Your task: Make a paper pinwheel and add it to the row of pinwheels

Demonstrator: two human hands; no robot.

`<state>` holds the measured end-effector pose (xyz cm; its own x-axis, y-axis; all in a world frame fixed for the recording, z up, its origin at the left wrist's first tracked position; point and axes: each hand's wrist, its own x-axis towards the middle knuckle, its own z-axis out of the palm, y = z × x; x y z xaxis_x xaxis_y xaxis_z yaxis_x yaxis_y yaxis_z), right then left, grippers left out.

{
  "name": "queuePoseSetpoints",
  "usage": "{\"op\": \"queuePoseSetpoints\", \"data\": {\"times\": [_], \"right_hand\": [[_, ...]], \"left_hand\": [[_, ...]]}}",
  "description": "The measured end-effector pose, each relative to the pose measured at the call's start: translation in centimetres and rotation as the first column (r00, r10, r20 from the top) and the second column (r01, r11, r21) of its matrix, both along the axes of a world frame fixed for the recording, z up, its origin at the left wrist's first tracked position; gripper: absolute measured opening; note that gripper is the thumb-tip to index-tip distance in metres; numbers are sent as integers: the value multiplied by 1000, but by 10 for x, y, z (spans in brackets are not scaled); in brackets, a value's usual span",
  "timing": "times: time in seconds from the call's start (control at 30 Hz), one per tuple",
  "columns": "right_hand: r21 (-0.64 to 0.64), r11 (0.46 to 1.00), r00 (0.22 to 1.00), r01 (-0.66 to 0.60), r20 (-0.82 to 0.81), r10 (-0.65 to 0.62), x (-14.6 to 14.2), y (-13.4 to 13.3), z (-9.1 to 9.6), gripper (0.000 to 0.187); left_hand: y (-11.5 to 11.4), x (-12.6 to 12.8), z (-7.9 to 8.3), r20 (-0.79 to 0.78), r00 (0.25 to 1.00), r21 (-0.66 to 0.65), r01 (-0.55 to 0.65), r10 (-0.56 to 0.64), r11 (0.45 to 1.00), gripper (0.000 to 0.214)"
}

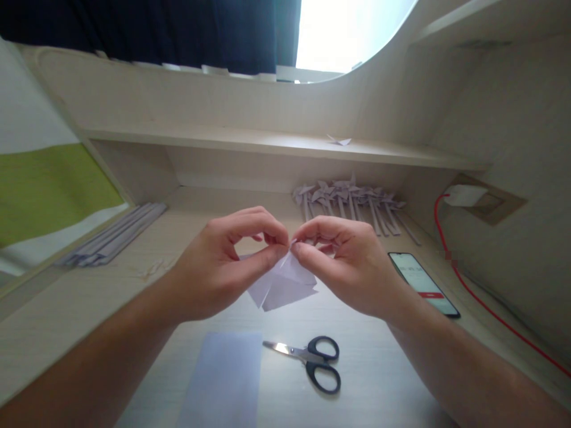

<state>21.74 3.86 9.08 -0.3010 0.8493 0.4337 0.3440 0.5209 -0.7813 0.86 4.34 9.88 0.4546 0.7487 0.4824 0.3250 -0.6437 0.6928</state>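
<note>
Between my two hands hangs a folded, cut piece of white paper (283, 284), held above the desk. The thumb and forefinger of my left hand (236, 258) pinch its upper edge. My right hand (343, 258) pinches the same edge just beside them, so the fingertips of both hands almost meet. Part of the paper is hidden behind my left fingers. Below it on the desk lie scissors (307, 356) with black handles, their blades closed and pointing left. A flat sheet of paper (223, 380) lies left of the scissors.
Several paper pinwheels (345, 196) on paper sticks lie at the back right. Rolled paper sticks (118, 235) are stacked at the left. A phone (423, 282) lies right, near a red cable (482, 306) and white charger (466, 195). A shelf (267, 144) holds a paper scrap (339, 141).
</note>
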Motion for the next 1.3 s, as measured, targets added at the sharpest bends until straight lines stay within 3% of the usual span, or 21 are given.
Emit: {"op": "queuePoseSetpoints", "data": {"times": [0.17,0.4,0.6,0.73,1.3], "right_hand": [[-21,1000,1000,-5,-8,5,0,0,1,10],[2,996,991,-91,-98,91,5,2,3,18],[-57,981,965,-187,-199,173,10,3,3,28],[20,987,982,-159,-103,160,14,4,5,5],[131,979,988,-154,52,148,13,0,9,8]], "left_hand": [[5,-3,-2,20,998,-31,61,-60,998,7],[6,-6,-6,156,987,-272,71,-29,960,15],[8,-7,-5,211,977,-343,80,-6,936,18],[8,-7,-4,229,973,-345,88,-7,934,17],[3,-7,0,217,975,-390,136,-53,911,16]]}}
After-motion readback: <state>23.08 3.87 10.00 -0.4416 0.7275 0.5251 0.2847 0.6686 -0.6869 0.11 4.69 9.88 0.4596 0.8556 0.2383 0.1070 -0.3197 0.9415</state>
